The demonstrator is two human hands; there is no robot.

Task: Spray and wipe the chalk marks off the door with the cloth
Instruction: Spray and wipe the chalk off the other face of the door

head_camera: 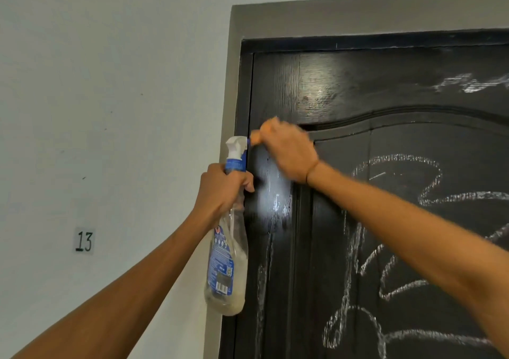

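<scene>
On black door (pixel 385 88), white chalk marks (pixel 396 182)

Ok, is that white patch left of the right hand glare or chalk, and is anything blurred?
Head view: the patch on the door looks like glare off a wet sheen, with drips below; the right hand is motion-blurred, so the cloth cannot be made out; the left hand and spray bottle are sharp.

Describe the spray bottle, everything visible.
The spray bottle is clear plastic with a white trigger head, blue collar and blue printed label with a barcode. It looks mostly empty, with pale liquid low inside. It hangs roughly upright beside the door's left edge, the left hand gripping its neck.
</scene>
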